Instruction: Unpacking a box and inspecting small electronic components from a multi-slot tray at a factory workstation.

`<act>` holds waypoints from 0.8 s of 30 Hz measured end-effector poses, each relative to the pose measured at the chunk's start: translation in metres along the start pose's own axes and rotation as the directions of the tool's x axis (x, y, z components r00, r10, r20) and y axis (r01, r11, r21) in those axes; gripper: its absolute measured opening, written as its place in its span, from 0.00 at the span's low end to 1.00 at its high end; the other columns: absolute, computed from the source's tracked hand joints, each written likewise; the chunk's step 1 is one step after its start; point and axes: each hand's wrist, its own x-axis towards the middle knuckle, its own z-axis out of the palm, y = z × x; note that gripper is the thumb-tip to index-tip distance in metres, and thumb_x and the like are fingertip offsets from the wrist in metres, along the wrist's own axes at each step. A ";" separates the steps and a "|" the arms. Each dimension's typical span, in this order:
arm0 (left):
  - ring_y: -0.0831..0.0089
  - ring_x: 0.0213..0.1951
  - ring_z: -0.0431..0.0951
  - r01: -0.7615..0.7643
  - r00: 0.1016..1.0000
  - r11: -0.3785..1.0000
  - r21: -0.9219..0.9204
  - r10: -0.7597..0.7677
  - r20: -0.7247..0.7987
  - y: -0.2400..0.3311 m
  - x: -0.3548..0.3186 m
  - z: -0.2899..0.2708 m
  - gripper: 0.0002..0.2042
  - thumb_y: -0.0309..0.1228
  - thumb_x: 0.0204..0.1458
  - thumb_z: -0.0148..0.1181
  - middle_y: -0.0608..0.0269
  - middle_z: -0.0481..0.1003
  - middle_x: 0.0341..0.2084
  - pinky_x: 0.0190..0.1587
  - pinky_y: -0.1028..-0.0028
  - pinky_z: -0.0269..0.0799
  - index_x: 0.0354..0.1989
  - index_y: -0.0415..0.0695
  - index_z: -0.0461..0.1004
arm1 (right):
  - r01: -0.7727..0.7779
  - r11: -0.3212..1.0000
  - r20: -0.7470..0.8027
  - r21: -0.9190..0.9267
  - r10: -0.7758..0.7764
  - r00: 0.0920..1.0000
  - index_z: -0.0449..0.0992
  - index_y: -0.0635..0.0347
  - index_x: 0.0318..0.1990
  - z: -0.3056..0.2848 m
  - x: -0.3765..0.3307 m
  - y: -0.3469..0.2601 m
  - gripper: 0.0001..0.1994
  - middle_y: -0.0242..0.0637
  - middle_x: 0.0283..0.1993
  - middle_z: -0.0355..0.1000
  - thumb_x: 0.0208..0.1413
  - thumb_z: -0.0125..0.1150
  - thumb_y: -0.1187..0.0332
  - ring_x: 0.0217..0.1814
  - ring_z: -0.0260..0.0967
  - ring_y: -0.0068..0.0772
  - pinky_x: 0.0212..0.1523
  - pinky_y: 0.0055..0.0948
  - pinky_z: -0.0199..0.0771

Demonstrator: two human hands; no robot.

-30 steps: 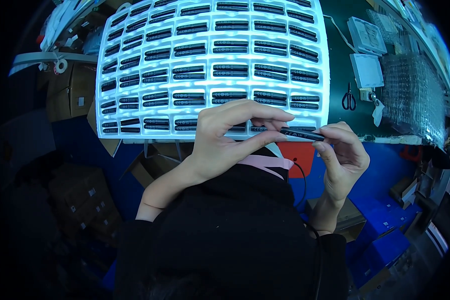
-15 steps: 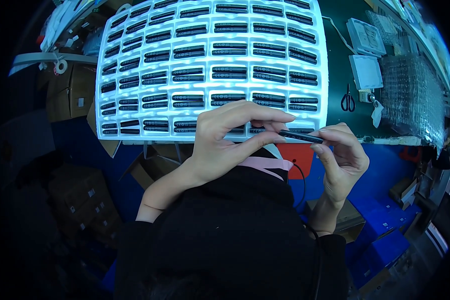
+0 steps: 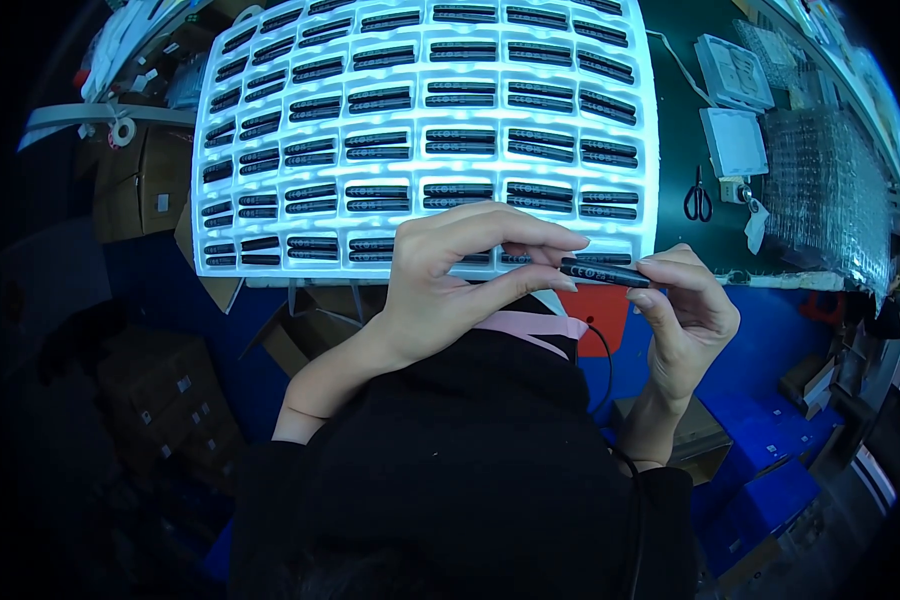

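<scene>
In front of my body, over the near edge of the tray, I hold a slim black stick-shaped piece, with pale printed marks on its upper side. Its right end is pinched between the thumb and forefinger of my right hand. The left end meets the thumb and a curled finger of my left hand, whose forefinger stretches out above the piece. Behind my hands lies a white moulded tray, its many pockets filled with similar black pieces, mostly in pairs. My left hand hides some of the nearest pockets.
Right of the tray on the green table are black-handled scissors, a white box and stacked clear plastic trays. A tape roll hangs at left. Cardboard boxes and blue boxes stand below.
The black piece has turned a little about its length, so its printed marks now face up more clearly. Both hands stay in nearly the same place.
</scene>
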 end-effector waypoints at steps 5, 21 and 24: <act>0.75 0.31 0.80 0.009 1.000 1.000 -0.007 -0.009 0.015 0.001 0.000 -0.001 0.14 0.21 0.42 0.75 0.58 0.83 0.34 0.41 0.78 0.77 0.40 0.40 0.84 | -0.018 1.000 -0.009 0.016 0.018 1.000 0.83 0.66 0.39 0.000 -0.001 0.000 0.13 0.43 0.36 0.80 0.42 0.73 0.82 0.31 0.67 0.25 0.34 0.21 0.68; 0.77 0.30 0.79 -0.046 0.999 0.999 -0.025 0.046 0.004 -0.005 -0.001 0.000 0.10 0.23 0.45 0.73 0.64 0.83 0.33 0.36 0.81 0.76 0.38 0.44 0.85 | -0.005 1.000 0.001 0.002 0.005 1.000 0.83 0.66 0.38 0.000 0.000 -0.002 0.12 0.42 0.35 0.80 0.42 0.74 0.81 0.31 0.67 0.25 0.34 0.21 0.67; 0.77 0.31 0.79 -0.056 0.998 0.998 -0.012 0.056 0.006 -0.004 -0.001 0.001 0.10 0.23 0.45 0.73 0.64 0.83 0.33 0.36 0.81 0.76 0.38 0.44 0.85 | -0.007 1.000 0.001 0.003 0.007 1.000 0.83 0.66 0.38 0.000 0.001 -0.003 0.13 0.42 0.35 0.80 0.42 0.74 0.81 0.31 0.67 0.25 0.34 0.21 0.67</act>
